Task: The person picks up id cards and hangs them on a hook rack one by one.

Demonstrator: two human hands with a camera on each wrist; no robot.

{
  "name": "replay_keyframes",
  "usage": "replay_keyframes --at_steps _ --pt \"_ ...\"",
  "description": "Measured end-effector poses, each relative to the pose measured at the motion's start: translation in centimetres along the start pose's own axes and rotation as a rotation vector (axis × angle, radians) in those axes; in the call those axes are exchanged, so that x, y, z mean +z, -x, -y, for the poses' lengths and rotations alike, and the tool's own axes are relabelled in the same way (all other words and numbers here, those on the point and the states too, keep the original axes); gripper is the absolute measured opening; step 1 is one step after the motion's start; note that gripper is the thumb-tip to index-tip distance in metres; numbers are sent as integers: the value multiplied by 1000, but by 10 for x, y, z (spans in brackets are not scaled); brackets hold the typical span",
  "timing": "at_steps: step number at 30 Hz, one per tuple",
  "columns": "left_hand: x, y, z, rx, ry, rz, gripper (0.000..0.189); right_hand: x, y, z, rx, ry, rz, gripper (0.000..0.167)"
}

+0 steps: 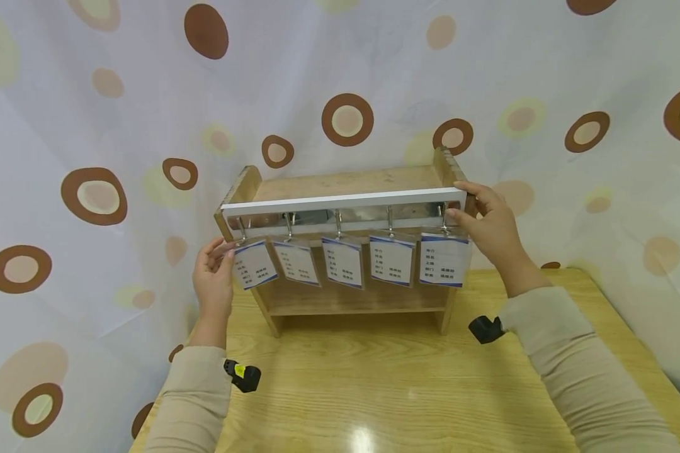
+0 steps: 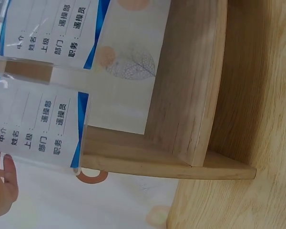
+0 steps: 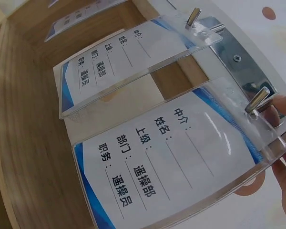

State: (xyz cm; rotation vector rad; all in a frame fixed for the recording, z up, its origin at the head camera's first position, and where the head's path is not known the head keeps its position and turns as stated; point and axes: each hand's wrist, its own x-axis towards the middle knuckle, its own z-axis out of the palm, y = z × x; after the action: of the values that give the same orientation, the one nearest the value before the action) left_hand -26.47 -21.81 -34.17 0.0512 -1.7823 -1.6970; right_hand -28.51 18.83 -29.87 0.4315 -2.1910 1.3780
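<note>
Several clear plastic ID badges hang in a row from metal hooks on a white-edged hook rail [image 1: 340, 200], fixed across the front of a wooden shelf [image 1: 345, 308]. At the left end, my left hand [image 1: 214, 280] pinches the edge of the leftmost badge [image 1: 255, 264] near its top corner; in the left wrist view only fingertips [image 2: 9, 174] show at that edge. My right hand [image 1: 490, 220] grips the rail's right end, index finger on top and thumb in front, beside the last hook [image 3: 258, 100]. The rightmost badge [image 3: 167, 162] hangs from that hook, just below the thumb.
The shelf stands on a light wooden table [image 1: 351, 377], close to a curtain [image 1: 294, 75] patterned with brown and yellow circles. Black wrist cameras sit at the left cuff [image 1: 195, 371] and right cuff [image 1: 535, 311].
</note>
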Motion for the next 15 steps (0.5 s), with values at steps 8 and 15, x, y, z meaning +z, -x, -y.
replay_keyframes --at_steps 8,15 --pt "-11 9 -2 -62 -16 -15 31 -6 11 -1 29 -62 -12 40" --pt "-14 32 -6 -81 -301 37 42 -15 29 -3 13 102 -53 37"
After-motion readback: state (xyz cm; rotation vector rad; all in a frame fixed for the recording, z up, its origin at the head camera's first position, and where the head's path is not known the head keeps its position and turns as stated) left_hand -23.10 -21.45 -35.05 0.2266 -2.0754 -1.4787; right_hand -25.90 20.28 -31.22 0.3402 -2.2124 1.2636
